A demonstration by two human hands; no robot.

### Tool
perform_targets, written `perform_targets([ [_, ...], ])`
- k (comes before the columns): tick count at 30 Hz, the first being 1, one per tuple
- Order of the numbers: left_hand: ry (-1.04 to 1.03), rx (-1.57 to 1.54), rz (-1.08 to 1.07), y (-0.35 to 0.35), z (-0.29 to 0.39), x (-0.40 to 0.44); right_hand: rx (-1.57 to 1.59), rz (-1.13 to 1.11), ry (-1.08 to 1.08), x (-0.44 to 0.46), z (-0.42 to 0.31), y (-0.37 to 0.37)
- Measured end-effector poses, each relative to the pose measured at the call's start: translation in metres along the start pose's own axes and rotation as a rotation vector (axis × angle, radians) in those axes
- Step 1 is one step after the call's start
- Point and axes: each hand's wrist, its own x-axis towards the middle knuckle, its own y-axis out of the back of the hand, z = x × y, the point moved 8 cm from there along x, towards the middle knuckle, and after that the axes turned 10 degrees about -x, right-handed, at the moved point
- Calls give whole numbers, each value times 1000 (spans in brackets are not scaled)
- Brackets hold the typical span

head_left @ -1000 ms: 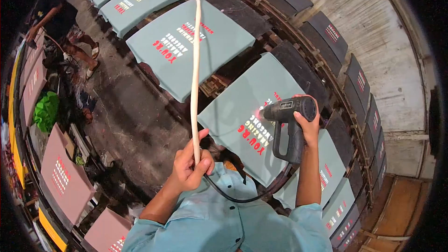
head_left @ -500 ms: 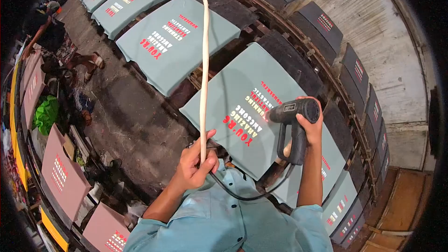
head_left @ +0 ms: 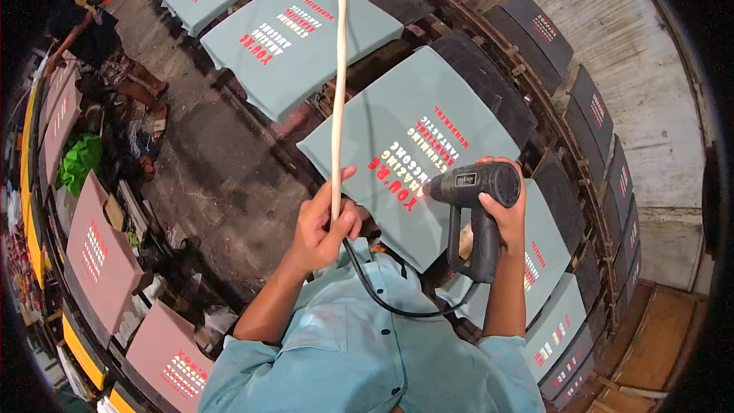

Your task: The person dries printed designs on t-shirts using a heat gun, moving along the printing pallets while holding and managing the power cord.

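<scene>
My right hand (head_left: 505, 210) is wrapped round the handle of a black heat gun (head_left: 478, 191). Its nozzle points left, over the red and cream lettering on a grey-green fabric panel (head_left: 382, 118) stretched on a board. A reddish glow shows on the print by the nozzle. In my left hand (head_left: 325, 226), the fingers close around a cream-coloured cable (head_left: 337, 107) that runs up out of view. A black cord (head_left: 382, 306) sags from below that hand to the base of the heat gun's handle.
More grey-green printed panels (head_left: 294, 38) line the rack, with dark printed panels (head_left: 531, 34) to the right. Pink printed panels (head_left: 99, 260) stand at left beside a bright green bag (head_left: 80, 162). Another person (head_left: 99, 38) stands up the concrete aisle (head_left: 210, 160).
The heat gun's nozzle has shifted left and down across the lettering, towards the larger red words. My left hand still holds the cable. The view has tilted slightly, and the other person appears more upright.
</scene>
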Motion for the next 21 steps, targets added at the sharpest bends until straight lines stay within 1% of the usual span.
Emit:
perform_targets([
  [1, -53, 20, -2, 4, 2, -1, -14, -19, 14, -1, 1, -2],
  [4, -64, 39, 91, 12, 14, -5, -25, -111, 66, -3, -8, -19],
  [5, -73, 47, 95, 15, 15, -7, 11, -93, 61, -1, -6, -19],
  [8, -128, 32, 116, 26, 22, -15, -66, -62, 80, 3, -13, -29],
  [9, -115, 33, 99, 30, 24, -16, -58, -128, 113, 4, -17, -38],
  [12, -117, 42, 129, 40, 31, -25, -42, -112, 52, 11, -14, -49],
  [13, -134, 43, 143, 44, 34, -28, -44, -71, -6, 15, -11, -49],
  [16, -174, 47, 188, 57, 43, -36, -56, -95, 111, 24, -15, -63],
  [17, -173, 43, 203, 61, 46, -39, -48, -114, 87, 28, -14, -68],
  [20, -186, 58, 247, 73, 53, -44, -23, -75, 55, 45, -13, -77],
  [21, -193, 71, 254, 77, 56, -46, -27, -80, 81, 49, -15, -83],
])
